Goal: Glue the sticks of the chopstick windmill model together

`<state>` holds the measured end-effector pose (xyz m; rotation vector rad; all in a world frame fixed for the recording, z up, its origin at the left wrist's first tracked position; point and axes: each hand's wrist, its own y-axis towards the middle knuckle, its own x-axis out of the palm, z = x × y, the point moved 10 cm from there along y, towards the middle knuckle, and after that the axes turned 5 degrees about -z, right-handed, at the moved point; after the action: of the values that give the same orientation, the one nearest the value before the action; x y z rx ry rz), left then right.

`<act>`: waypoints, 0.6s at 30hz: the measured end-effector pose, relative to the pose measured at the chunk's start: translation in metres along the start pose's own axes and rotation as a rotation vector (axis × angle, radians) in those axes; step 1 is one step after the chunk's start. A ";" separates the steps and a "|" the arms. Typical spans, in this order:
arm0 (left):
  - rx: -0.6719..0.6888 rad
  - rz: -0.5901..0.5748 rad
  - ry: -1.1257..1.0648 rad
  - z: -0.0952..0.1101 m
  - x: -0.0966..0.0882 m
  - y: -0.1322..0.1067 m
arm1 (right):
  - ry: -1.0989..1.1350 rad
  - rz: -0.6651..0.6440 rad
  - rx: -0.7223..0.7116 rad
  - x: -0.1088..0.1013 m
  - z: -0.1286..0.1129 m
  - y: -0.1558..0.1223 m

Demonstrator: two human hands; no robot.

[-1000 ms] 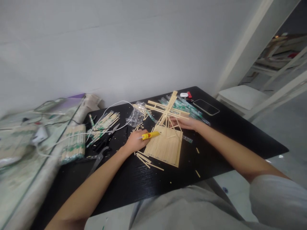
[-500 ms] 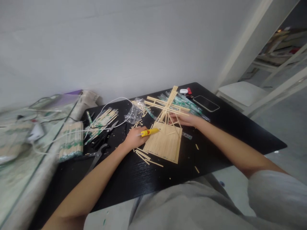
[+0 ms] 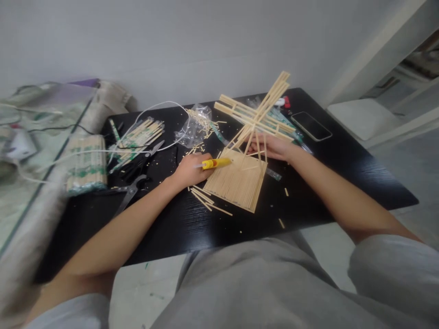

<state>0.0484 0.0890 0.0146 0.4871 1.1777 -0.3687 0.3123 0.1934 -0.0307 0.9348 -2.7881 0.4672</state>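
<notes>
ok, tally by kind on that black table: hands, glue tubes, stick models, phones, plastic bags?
hands: 2 (left hand, right hand)
yellow glue tube: 1
stick windmill model: 1
phone: 1
clear plastic bag: 1
Total: 6

An upright stick windmill (image 3: 236, 180) stands on its slatted base, a yellow glue tube (image 3: 216, 163) level at its edge.

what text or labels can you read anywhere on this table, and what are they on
Nothing in this view can be read.
Wrapped chopstick bundle: green print, too blurred to read.
Yellow tube in the left hand: no legible label.
Phone: dark screen, no text showing.
</notes>
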 end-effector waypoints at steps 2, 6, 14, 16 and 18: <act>-0.003 -0.012 0.010 0.003 -0.001 0.001 | -0.013 0.030 -0.003 0.002 -0.003 -0.003; -0.009 -0.017 0.018 0.008 -0.004 0.002 | -0.028 0.070 0.003 0.006 -0.007 -0.008; 0.001 -0.002 0.017 0.007 -0.004 0.001 | -0.014 0.099 0.022 0.010 -0.010 -0.012; -0.007 0.000 0.024 0.006 -0.003 0.001 | -0.018 0.094 0.017 0.011 -0.011 -0.012; -0.014 0.003 0.029 0.005 -0.003 0.001 | -0.020 0.082 0.009 0.012 -0.012 -0.012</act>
<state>0.0516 0.0876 0.0193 0.4828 1.2067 -0.3517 0.3106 0.1820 -0.0138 0.8343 -2.8536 0.4855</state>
